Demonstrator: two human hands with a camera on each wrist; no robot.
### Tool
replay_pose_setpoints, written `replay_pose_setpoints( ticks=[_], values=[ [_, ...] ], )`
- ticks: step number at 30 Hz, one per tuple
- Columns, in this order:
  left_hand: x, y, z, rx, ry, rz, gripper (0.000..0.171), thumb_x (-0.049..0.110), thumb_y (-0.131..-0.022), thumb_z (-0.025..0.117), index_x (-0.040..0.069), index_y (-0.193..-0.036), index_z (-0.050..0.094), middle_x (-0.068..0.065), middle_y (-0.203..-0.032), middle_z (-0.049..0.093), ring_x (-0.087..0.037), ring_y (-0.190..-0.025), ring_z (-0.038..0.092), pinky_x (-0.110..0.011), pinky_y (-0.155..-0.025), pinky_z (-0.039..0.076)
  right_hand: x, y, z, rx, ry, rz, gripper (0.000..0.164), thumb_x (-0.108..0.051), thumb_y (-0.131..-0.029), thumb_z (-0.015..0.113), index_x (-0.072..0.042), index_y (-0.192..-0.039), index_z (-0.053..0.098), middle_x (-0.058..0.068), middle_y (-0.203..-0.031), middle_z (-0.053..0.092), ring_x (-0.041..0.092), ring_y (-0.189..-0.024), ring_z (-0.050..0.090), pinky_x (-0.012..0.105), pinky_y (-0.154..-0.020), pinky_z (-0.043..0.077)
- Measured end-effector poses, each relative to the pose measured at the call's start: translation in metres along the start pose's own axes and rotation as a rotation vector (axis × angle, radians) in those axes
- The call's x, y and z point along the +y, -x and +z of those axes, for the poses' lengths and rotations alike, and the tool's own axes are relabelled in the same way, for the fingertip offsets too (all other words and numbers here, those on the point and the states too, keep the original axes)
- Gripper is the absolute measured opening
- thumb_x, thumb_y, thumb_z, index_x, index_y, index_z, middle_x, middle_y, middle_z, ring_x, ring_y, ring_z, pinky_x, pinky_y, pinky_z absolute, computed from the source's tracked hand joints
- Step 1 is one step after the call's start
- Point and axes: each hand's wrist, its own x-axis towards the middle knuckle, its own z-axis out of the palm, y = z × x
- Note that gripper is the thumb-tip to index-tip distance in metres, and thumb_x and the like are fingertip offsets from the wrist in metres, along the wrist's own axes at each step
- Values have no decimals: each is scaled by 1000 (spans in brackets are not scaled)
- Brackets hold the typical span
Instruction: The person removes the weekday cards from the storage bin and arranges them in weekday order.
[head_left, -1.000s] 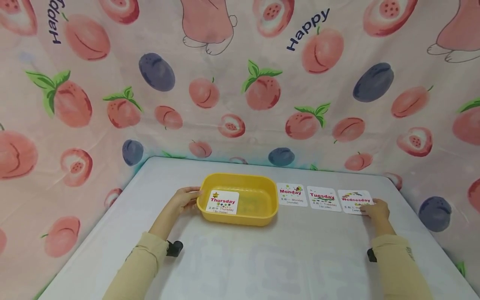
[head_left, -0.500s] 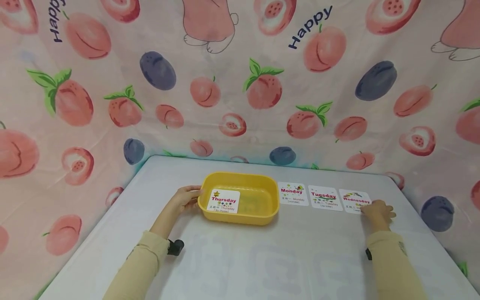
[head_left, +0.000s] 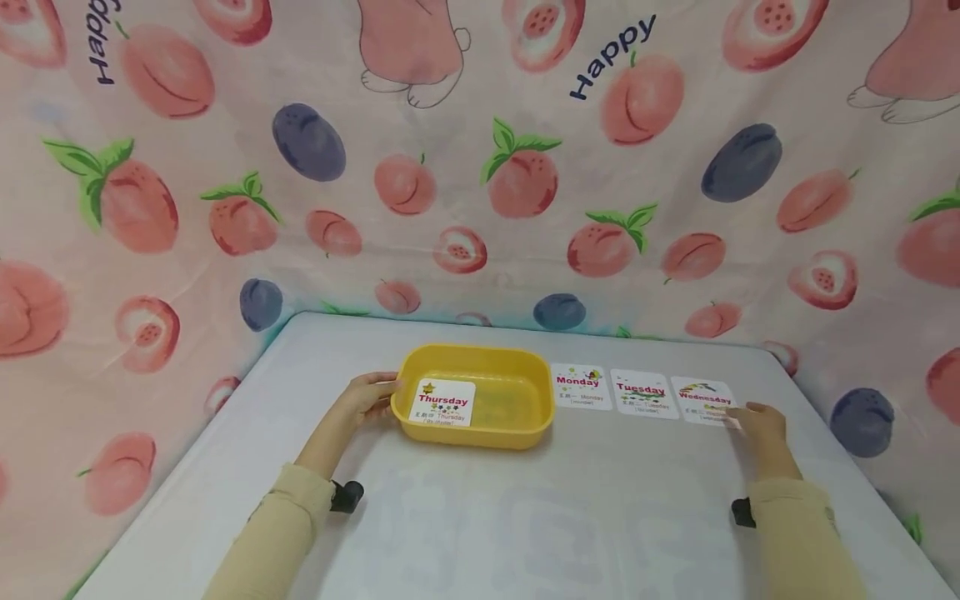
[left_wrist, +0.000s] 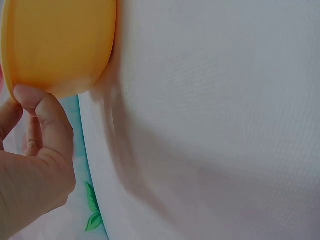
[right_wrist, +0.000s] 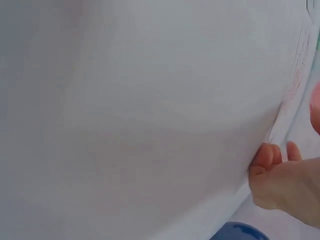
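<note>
My left hand (head_left: 369,397) holds the left end of a yellow plastic basket (head_left: 517,438), thumb on the outer wall just under the rim in the left wrist view (left_wrist: 42,135). Inside the basket a white Thursday card (head_left: 443,403) leans face up at the left. To its right, the Monday card (head_left: 581,398), Tuesday card (head_left: 643,403) and Wednesday card (head_left: 701,392) lie in a row. My right hand (head_left: 761,425) is at the Wednesday card's right edge, fingertips over its lower right corner. In the right wrist view some fingers of that hand rest low at the table.
A white cloth covers the table (head_left: 570,517). Behind it and along the sides hangs a pink curtain (head_left: 480,183) printed with peaches and plums. The table's back edge lies shortly beyond the basket and cards.
My right hand swung inward over the Wednesday card with its fingers spread, then drew back to the card's right edge. The left hand and basket stay put.
</note>
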Motion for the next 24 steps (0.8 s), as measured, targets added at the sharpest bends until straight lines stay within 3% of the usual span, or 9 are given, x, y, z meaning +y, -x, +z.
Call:
replay_pose_setpoints(
  ticks=[2,5,9,14,20,24],
  values=[
    [-1,0,-3,7,-4,-8,46,17,-93,60,4,-135,47,-10,-108,58,-10,-73,55,-19,-63,50,1,2,2,14,-48,-13,60,-16,-92,46,10,-142,25,32,-146,24,41,-129,30,45,-112,28],
    [-2,0,-4,6,-19,-10,46,17,-93,60,4,-135,47,-10,-110,57,-10,-73,55,-19,-64,51,1,6,2,65,-61,-21,55,-14,-91,48,9,-139,34,31,-142,32,37,-116,39,29,-89,44],
    [-2,-1,-2,-9,-16,3,47,17,-93,60,3,-135,46,-10,-108,58,-9,-73,55,-18,-63,51,-6,12,-5,123,-60,-40,50,-15,-91,47,9,-134,41,29,-133,40,24,-90,45,15,-57,36],
    [-2,-1,2,-21,-8,7,48,17,-93,60,2,-136,45,-10,-107,58,-9,-72,55,-18,-62,50,-13,17,-3,138,-120,-49,48,-20,-93,47,9,-132,44,19,-107,50,5,-68,44,16,-51,43],
    [-3,-2,0,2,15,-10,47,16,-92,61,4,-135,47,-9,-106,58,-10,-72,55,-18,-61,50,-23,29,17,153,-177,-105,44,-20,-93,47,11,-124,48,-7,-67,51,3,-55,48,19,-44,46],
    [-1,-1,0,-2,0,4,47,16,-93,61,3,-136,46,-6,-101,59,-8,-71,55,-17,-61,50,-36,48,28,124,-212,-177,38,-19,-94,47,10,-118,50,-13,-61,50,0,-52,47,16,-45,46]
  ],
)
